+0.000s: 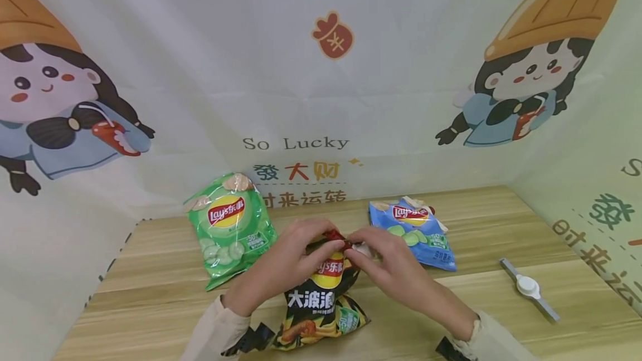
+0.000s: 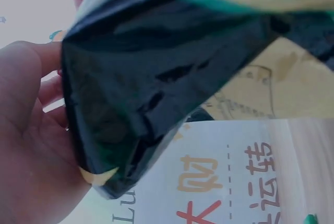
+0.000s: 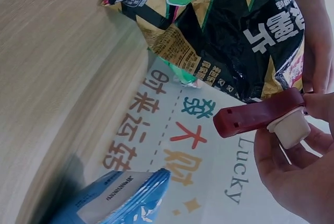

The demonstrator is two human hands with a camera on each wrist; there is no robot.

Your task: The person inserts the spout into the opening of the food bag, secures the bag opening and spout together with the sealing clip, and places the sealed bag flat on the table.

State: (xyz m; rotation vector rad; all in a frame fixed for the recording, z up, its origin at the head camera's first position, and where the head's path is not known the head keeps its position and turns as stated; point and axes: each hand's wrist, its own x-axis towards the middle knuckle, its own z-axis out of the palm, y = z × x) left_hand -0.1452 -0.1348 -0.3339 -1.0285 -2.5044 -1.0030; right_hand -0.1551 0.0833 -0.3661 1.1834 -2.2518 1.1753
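Observation:
A black chip bag (image 1: 312, 301) stands upright in front of me, its bottom on the wooden table. My left hand (image 1: 301, 252) pinches the bag's top edge between thumb and fingers. In the left wrist view, the bag's dark folded side (image 2: 130, 67) covers part of that hand. My right hand (image 1: 393, 266) holds a dark red sealing clip (image 3: 255, 115) with a white knob, between thumb and fingers. The clip lies right at the bag's top edge, and both hands' fingertips meet there.
A green chip bag (image 1: 230, 233) leans at the back left. At the back right lies a blue chip bag (image 1: 413, 233) with its top folded. A grey and white clip (image 1: 529, 287) rests on the table (image 1: 476, 316) at right. A printed cloth (image 1: 225, 71) hangs behind.

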